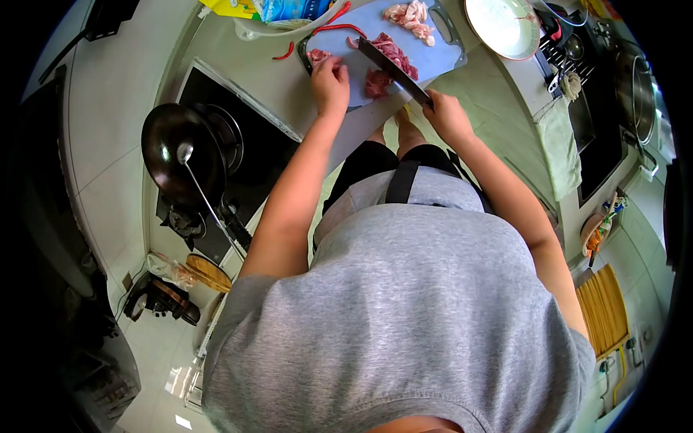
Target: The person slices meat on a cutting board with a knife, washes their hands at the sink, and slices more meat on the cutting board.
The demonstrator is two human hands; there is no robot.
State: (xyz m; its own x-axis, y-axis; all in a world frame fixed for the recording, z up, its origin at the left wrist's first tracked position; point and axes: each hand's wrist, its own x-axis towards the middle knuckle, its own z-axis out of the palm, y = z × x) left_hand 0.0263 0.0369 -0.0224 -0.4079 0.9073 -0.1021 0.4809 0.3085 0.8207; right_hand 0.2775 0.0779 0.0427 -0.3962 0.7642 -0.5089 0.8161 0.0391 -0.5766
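Note:
In my right hand (pixel 446 115) is the handle of a kitchen knife (pixel 397 73). Its dark blade slants up to the left across the cutting board (pixel 356 81). Sliced red meat (pixel 393 56) lies beyond the blade, and another red piece (pixel 376 84) sits on the near side. My left hand (pixel 330 85) is over the board's left part, its fingers loosely bent and slightly apart. Beside those fingertips lies a small piece of meat (pixel 318 55); whether they touch it is hard to see. Pale, fatty meat pieces (pixel 410 19) rest at the board's far side.
Red chili peppers (pixel 339 28) lie on and beside the board. A white plate (pixel 503 27) stands to the right. A wok (pixel 172 148) with a ladle (pixel 185 153) is on the left stove. Packages (pixel 289 9) fill a clear container at the top. A green cloth (pixel 559 148) hangs at right.

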